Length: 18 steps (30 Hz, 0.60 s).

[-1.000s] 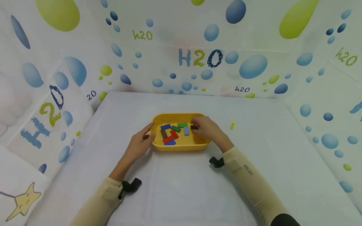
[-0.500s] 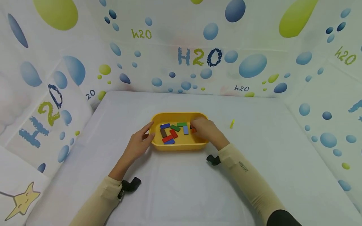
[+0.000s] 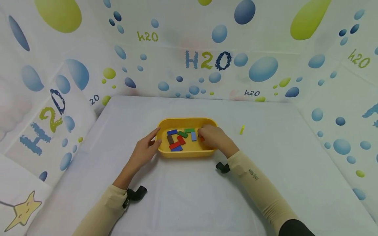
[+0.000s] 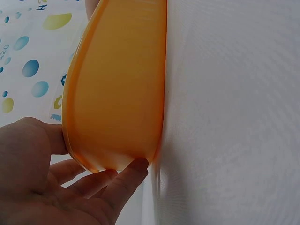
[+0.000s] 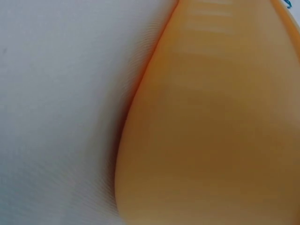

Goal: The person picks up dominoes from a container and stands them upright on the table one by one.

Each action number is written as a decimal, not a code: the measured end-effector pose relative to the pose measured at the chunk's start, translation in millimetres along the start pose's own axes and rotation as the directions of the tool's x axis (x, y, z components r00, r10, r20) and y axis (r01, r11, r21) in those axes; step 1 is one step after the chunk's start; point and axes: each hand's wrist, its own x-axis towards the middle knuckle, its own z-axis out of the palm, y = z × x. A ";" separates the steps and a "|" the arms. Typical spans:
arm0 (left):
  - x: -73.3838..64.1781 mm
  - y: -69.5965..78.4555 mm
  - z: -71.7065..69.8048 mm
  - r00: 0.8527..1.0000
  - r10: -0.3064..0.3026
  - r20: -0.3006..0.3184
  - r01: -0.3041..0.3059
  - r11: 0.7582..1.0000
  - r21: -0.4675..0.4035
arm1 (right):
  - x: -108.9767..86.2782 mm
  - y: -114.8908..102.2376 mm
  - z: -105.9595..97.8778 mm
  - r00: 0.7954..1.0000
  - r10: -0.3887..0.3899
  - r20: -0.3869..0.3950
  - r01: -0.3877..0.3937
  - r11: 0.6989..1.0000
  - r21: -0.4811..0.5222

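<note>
A yellow tray [image 3: 189, 154] holds several small rectangular blocks, among them a brown block [image 3: 170, 139], a light blue block [image 3: 193, 136] and a red block [image 3: 181, 140]. My left hand [image 3: 144, 149] grips the tray's left end; the left wrist view shows the thumb at the rim and fingertips against the outer wall. Inside the right end of the tray is my right hand [image 3: 215, 136], its fingers curled down. A sliver of a dark block [image 3: 199, 133] shows at those fingers, mostly hidden. Beside it an orange-red block [image 3: 202, 139] peeks out below the hand.
A small bright yellow piece [image 3: 242, 129] lies on the white cloth [image 3: 189, 190] to the right of the tray. Patterned sheets [image 3: 177, 39] with blue and green drops stand behind and at both sides. The right wrist view shows only the tray's outer wall [image 5: 211, 131] and cloth.
My right hand has gone lower and slightly left into the tray; the dark block at its fingertips, plain to see earlier, is now mostly covered. The left hand has kept its place.
</note>
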 end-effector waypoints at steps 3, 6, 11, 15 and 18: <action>-0.1 0.1 0.4 1.000 0.000 -0.001 0.000 1.000 0.002 | 0.0 -0.4 0.9 1.000 -0.011 0.003 0.012 0.998 -0.066; 0.6 0.3 0.7 1.000 0.004 -0.005 -0.004 1.000 0.003 | -0.5 -1.0 1.0 1.000 -0.007 -0.007 0.006 0.994 -0.109; 1.4 1.2 0.6 1.000 0.004 -0.002 -0.004 1.000 -0.001 | -0.8 -1.0 1.5 1.000 0.002 -0.030 -0.005 0.994 -0.113; 0.6 1.7 0.1 1.000 -0.003 0.001 0.003 1.000 0.002 | -0.1 -0.8 2.7 0.999 -0.005 -0.044 0.000 0.994 -0.109; -0.4 1.4 -0.1 1.000 -0.010 0.000 0.010 1.000 0.002 | 0.8 -1.1 3.6 0.998 -0.016 -0.059 0.010 0.994 -0.110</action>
